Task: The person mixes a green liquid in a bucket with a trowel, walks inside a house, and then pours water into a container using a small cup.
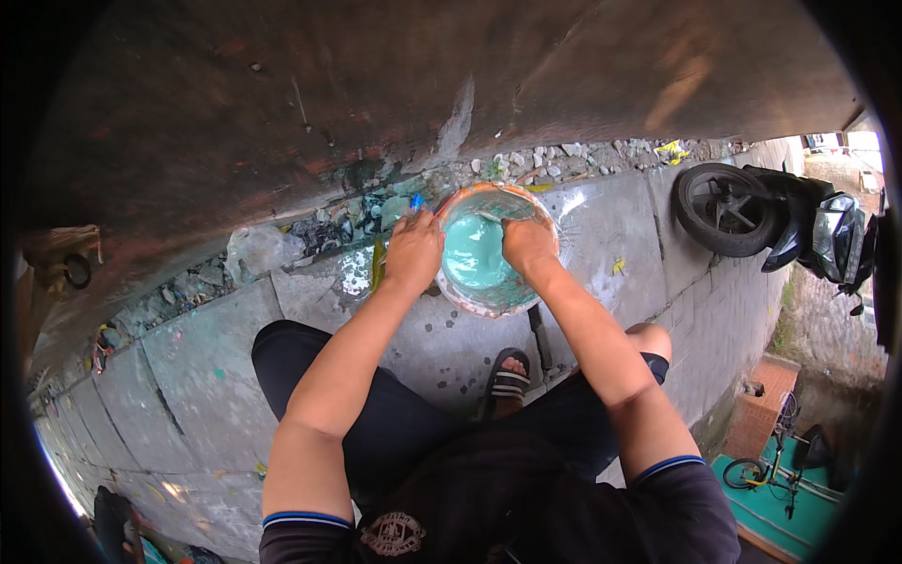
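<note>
A round bucket (501, 307) with a paint-smeared, orange-tinged rim stands on the paving in front of me. Inside it lies wet turquoise paint (474, 250), and its inner wall is coated too. My left hand (414, 252) is closed on the bucket's left rim. Over the right side of the bucket, my right hand (530, 246) reaches inside, its fingers curled closed. Whatever those fingers hold is hidden by the hand and the paint. A small blue thing (417, 202) shows just beyond my left fingertips; I cannot tell what it is.
A dark, stained wall (376, 85) rises beyond the bucket, with rubble (554, 162) and a clear plastic bag (263, 251) along its foot. At right stands a motorbike (733, 211). A small bicycle (770, 470) is farther right. My sandalled foot (510, 376) is close below the bucket.
</note>
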Action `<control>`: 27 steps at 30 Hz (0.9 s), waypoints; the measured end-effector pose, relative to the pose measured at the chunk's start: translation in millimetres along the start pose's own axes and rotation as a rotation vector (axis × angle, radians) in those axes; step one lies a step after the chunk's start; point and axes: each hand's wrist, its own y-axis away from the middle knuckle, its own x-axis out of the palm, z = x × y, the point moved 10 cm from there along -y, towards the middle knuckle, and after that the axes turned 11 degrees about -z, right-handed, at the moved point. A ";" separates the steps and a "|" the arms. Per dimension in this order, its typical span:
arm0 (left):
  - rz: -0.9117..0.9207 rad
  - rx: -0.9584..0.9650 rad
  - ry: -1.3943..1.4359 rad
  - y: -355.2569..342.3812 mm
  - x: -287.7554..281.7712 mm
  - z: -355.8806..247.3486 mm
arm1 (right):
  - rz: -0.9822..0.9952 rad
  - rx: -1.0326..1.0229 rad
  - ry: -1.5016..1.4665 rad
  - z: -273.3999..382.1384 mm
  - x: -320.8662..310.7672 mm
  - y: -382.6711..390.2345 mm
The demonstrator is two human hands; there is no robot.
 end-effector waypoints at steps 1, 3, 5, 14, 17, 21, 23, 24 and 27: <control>0.003 -0.009 0.008 2.1 -1.5 2.1 | -0.005 -0.005 0.002 0.9 -4.1 -0.6; 0.008 -0.028 0.023 5.6 -4.8 7.2 | -0.016 -0.017 0.007 1.3 -14.5 -4.1; 0.037 -0.039 0.033 4.0 -7.1 3.4 | 0.033 0.013 0.022 -1.7 -7.7 -6.2; 0.079 -0.057 -0.005 5.3 -4.4 5.8 | -0.103 0.041 -0.023 -13.8 -25.8 3.5; 0.028 -0.018 -0.003 0.4 -1.6 1.3 | -0.051 0.077 0.002 -11.4 11.2 -1.4; 0.048 -0.043 -0.010 7.2 -3.0 10.5 | -0.074 0.071 -0.020 -9.5 -11.2 10.1; 0.045 -0.041 0.016 2.5 -2.6 3.9 | -0.073 0.072 -0.003 -18.3 2.1 4.8; 0.026 -0.036 0.034 0.5 -3.0 0.8 | -0.076 0.075 0.007 -24.6 9.6 1.9; 0.007 -0.007 0.029 -2.2 -1.8 0.8 | -0.012 0.073 0.019 -7.3 33.7 -0.3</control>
